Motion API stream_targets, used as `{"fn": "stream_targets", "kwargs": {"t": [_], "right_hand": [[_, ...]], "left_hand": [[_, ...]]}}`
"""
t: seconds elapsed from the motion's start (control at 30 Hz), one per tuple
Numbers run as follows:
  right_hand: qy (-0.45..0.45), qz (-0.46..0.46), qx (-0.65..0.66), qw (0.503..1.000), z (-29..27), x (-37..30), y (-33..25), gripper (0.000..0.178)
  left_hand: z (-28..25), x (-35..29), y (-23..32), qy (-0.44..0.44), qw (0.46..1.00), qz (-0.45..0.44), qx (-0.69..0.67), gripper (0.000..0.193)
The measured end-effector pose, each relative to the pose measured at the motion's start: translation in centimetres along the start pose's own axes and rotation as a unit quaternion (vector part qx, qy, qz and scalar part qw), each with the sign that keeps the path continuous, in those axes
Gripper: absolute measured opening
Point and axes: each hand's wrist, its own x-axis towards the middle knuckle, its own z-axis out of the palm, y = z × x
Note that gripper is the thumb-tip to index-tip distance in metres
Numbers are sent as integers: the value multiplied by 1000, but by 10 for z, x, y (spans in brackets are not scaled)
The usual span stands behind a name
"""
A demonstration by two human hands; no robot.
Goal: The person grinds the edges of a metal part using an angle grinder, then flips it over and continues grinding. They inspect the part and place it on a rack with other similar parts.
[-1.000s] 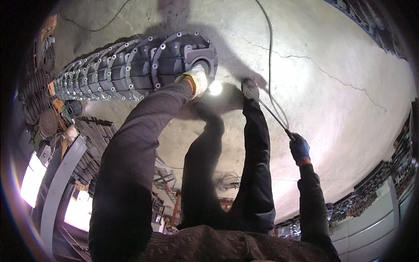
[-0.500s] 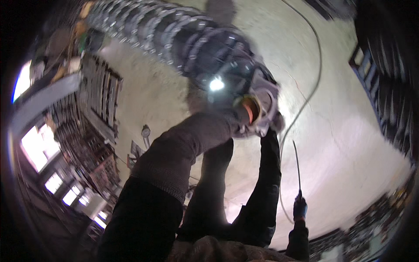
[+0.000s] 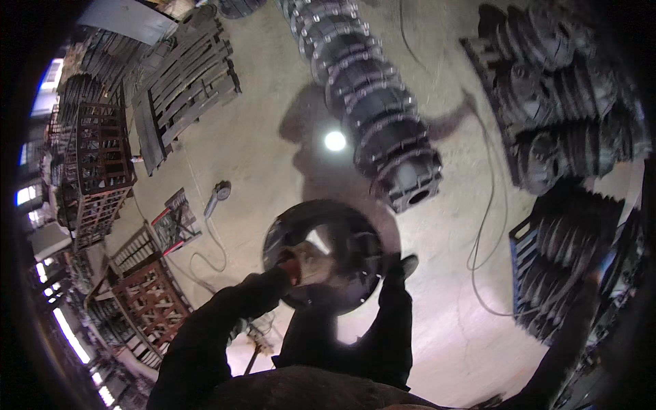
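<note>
A round dark metal housing [image 3: 362,236] with a wide flange is in front of my legs. My left hand [image 3: 316,265], in a tan glove with an orange cuff, reaches into its opening and appears closed on it; the fingers are partly lost in shadow. My right arm [image 3: 570,348] stretches out to the far right. Near the picture's dark rim, my right hand [image 3: 605,265] is too dim and blurred to show its fingers, close to stacked castings. Ahead, a row of similar flanged housings [image 3: 389,133] lies end to end on the floor.
On the left lie an angle grinder [image 3: 220,191] with its cord, a slatted pallet [image 3: 188,89] and rusty crates [image 3: 102,164]. Castings on pallets [image 3: 547,102] line the right side. A loose cable [image 3: 486,205] crosses the floor there. My shoe [image 3: 408,265] stands beside the housing.
My left hand and a housing are now nearer my body, apart from the row. My right arm has swung outward; the thin rod it held is no longer discernible. The view has turned.
</note>
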Motion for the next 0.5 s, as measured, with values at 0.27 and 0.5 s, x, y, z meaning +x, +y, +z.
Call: {"fn": "stream_targets", "kwargs": {"t": [0.27,0.5], "right_hand": [[-59,-105,197,973,215,104,-345,36],[-196,-143,272,931,445,138,-602,38]], "left_hand": [[-61,-172,-104,107,939,-320,-68,17],[-124,-270,-182,106,792,-546,-253,34]]}}
